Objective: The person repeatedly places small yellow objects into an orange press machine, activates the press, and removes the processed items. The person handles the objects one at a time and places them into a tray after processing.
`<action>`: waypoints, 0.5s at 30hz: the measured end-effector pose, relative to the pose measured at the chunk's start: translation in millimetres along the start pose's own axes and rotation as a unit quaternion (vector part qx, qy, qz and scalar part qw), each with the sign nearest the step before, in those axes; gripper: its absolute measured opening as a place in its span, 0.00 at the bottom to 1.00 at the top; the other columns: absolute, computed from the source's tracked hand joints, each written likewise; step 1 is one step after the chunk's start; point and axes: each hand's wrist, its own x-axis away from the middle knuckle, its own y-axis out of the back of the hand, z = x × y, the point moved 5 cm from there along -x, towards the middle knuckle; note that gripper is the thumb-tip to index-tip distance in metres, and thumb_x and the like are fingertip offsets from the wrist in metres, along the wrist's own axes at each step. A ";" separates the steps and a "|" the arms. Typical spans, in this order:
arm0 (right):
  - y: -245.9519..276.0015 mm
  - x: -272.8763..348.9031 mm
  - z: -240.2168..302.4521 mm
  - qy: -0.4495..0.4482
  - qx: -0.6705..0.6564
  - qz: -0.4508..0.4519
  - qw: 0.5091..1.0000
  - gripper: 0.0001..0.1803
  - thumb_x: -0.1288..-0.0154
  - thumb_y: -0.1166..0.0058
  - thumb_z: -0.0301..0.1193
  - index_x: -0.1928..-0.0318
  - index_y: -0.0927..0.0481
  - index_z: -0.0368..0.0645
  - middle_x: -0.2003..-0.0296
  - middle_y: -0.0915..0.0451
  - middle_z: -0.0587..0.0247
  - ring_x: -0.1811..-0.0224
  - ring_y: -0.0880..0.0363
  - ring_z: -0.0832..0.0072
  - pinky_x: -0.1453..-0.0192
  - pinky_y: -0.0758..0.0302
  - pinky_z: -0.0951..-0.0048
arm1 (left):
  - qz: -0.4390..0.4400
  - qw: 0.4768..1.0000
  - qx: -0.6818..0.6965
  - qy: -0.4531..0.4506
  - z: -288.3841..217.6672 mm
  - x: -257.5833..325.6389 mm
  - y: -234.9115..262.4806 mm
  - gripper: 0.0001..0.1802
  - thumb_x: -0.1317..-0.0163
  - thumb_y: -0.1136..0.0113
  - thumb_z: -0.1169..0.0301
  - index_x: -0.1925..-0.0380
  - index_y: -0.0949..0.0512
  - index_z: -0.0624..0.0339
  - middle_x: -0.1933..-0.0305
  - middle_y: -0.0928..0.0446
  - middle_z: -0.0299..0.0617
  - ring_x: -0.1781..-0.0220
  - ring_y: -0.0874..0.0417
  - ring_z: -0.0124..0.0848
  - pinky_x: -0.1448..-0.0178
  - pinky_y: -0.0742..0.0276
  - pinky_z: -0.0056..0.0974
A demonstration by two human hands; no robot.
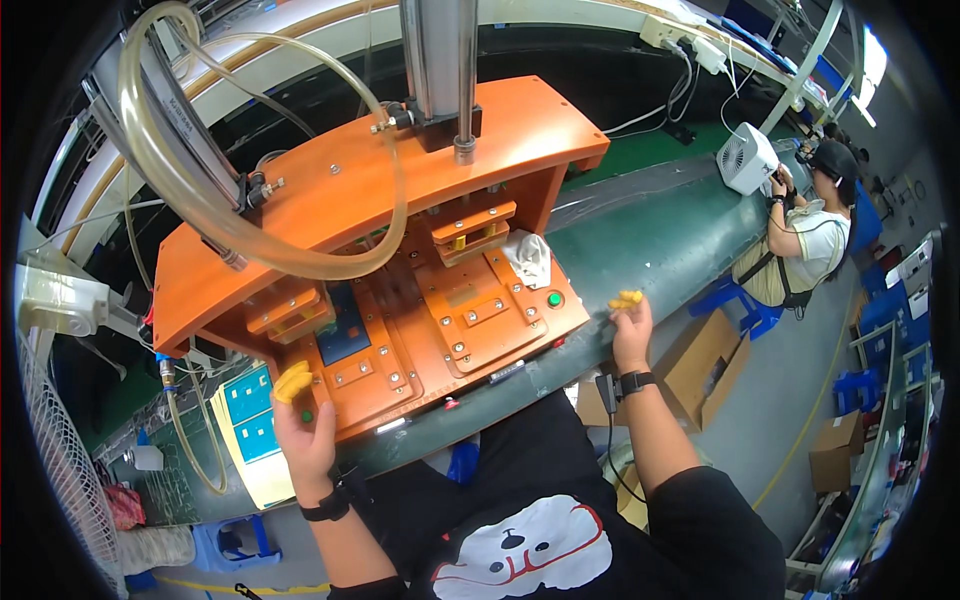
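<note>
An orange press machine [440, 385] stands on the bench in front of me. My left hand [305, 440] is at its front left corner, beside a green button [307, 416]; yellow finger cots cover its fingertips, the thumb stands apart, and it holds nothing I can see. Off the machine's right front corner, my right hand [630, 335] hovers in the air, also in yellow finger cots, fingers loosely bent with nothing in them. A dark blue flat board [343, 332] lies in the left fixture. The right fixture plate [480, 310] shows bare orange metal.
Blue panels [250, 415] lie on yellow sheets left of the machine. A crumpled white cloth [528, 262] sits near the right green button [555, 299]. A clear hose [130, 120] loops over the press. Right are a cardboard box [705, 370], white fan [747, 158] and seated person [815, 225].
</note>
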 end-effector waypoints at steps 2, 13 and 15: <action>3.7 -2.7 -1.1 -0.014 -0.028 0.004 0.999 0.18 0.33 0.54 0.18 0.43 0.24 0.34 0.56 0.16 0.58 0.61 0.19 0.76 0.50 0.22 0.75 | 0.009 1.000 -0.022 -0.001 -0.5 0.3 -0.4 0.27 0.36 0.34 0.75 0.36 0.24 0.64 0.35 0.26 0.49 0.32 0.25 0.42 0.25 0.33 0.43; 40.8 -20.2 -12.1 -0.155 -0.423 0.038 0.892 0.17 0.40 0.51 0.19 0.50 0.20 0.38 0.54 0.16 0.51 0.56 0.20 0.64 0.45 0.24 0.65 | 0.026 0.996 -0.081 -0.021 -6.8 -1.6 -4.8 0.27 0.38 0.35 0.75 0.37 0.23 0.65 0.35 0.25 0.50 0.31 0.25 0.45 0.23 0.34 0.45; 46.2 -23.8 -15.6 -0.181 -0.490 0.043 0.851 0.16 0.41 0.47 0.21 0.51 0.19 0.41 0.53 0.15 0.51 0.55 0.20 0.63 0.44 0.24 0.63 | 0.025 0.996 -0.079 -0.021 -4.7 -0.7 -4.5 0.26 0.35 0.35 0.73 0.36 0.23 0.65 0.34 0.26 0.49 0.30 0.25 0.44 0.25 0.32 0.43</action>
